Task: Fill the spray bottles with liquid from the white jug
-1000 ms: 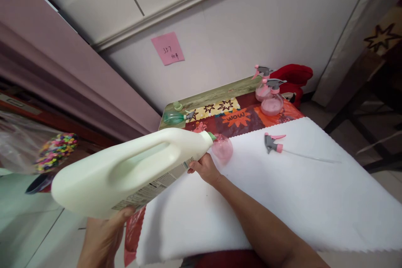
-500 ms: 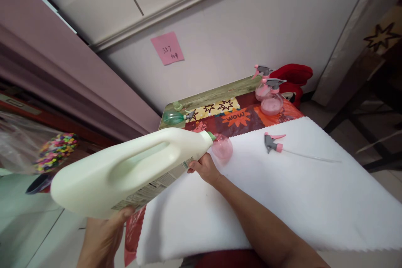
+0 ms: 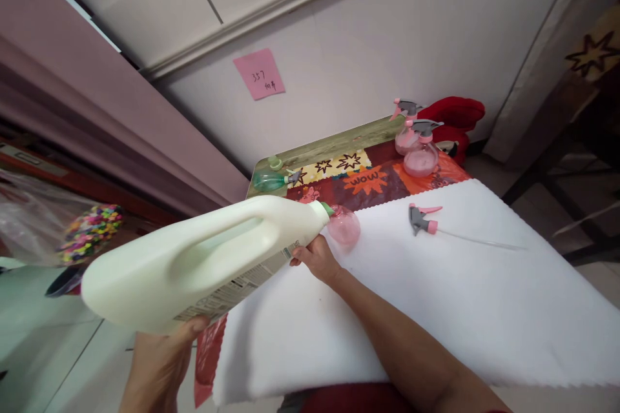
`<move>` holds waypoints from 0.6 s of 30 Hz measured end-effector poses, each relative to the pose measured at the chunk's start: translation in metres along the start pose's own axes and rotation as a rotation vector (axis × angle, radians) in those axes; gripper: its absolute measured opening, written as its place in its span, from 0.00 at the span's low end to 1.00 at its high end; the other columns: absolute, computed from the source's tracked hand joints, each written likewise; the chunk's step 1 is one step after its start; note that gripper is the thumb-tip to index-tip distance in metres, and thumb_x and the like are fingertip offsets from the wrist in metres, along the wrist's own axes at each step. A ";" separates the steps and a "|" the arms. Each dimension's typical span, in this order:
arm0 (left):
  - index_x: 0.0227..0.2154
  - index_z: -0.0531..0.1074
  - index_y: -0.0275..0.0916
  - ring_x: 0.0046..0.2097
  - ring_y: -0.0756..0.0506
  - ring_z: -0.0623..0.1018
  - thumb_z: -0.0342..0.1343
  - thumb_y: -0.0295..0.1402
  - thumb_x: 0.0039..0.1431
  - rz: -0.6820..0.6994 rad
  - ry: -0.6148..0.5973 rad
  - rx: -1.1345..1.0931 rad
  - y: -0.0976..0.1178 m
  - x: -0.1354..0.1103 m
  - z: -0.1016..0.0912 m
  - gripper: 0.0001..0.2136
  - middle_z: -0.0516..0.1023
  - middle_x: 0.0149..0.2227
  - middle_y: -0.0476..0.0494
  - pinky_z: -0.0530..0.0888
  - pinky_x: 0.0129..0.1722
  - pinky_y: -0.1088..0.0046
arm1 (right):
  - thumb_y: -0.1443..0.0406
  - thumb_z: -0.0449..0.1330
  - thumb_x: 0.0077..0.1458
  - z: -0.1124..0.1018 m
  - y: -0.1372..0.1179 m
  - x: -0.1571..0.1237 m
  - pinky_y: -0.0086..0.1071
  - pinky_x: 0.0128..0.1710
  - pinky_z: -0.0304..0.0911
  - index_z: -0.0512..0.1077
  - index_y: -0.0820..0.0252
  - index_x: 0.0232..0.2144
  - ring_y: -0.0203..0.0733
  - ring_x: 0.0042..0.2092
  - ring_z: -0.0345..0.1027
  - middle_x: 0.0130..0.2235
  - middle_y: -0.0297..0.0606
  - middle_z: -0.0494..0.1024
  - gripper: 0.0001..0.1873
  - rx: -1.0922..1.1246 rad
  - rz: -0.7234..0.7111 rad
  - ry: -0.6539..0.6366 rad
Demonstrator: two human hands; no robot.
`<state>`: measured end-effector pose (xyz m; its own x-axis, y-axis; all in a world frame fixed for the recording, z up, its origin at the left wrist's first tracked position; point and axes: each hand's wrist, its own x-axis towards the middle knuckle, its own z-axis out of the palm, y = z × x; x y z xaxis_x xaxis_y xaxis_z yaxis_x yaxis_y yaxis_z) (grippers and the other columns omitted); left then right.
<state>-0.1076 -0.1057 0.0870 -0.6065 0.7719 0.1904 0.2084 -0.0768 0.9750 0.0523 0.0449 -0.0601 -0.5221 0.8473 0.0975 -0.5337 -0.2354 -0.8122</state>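
A large pale-green detergent jug (image 3: 145, 271) is tilted, its green spout meeting the top of a clear pink spray bottle (image 3: 345, 227) that stands on the white mat (image 3: 310, 342). My left hand (image 3: 169, 348) supports the jug from below near its base, fingers hidden underneath. Close to the neck, my right hand (image 3: 316, 261) grips the jug's underside with fingers curled. Whether liquid is flowing I cannot tell. Right of the pink bottle, a grey and pink spray head (image 3: 423, 219) lies on the mat with its tube pointing right.
Two pink spray bottles (image 3: 420, 160) with heads on stand at the table's back right, beside a red plush item (image 3: 450, 117). A green spray bottle (image 3: 269, 181) lies at the back left. Behind rises a wall with a pink note (image 3: 260, 74). Colourful small pieces (image 3: 92, 232) sit at left.
Almost nothing differs. The whole scene has shifted slightly in view, and the jug's base appears a touch further right; both hands keep their hold.
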 end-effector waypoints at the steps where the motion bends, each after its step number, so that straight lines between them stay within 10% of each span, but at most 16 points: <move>1: 0.57 0.73 0.40 0.48 0.35 0.83 0.75 0.27 0.29 0.001 -0.003 -0.001 0.000 0.000 0.000 0.43 0.85 0.45 0.43 0.83 0.43 0.64 | 0.41 0.72 0.39 0.000 0.000 0.000 0.32 0.26 0.70 0.75 0.64 0.31 0.39 0.25 0.72 0.26 0.37 0.77 0.32 0.000 -0.001 0.000; 18: 0.58 0.72 0.41 0.48 0.33 0.83 0.76 0.30 0.32 0.026 -0.026 0.022 0.003 0.000 0.004 0.43 0.85 0.43 0.44 0.81 0.49 0.59 | 0.41 0.71 0.40 0.000 -0.001 0.001 0.33 0.26 0.70 0.74 0.63 0.31 0.39 0.25 0.72 0.25 0.36 0.76 0.32 -0.012 -0.003 -0.011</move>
<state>-0.1037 -0.1029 0.0897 -0.5806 0.7861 0.2119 0.2409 -0.0828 0.9670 0.0526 0.0457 -0.0597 -0.5273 0.8430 0.1063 -0.5275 -0.2266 -0.8188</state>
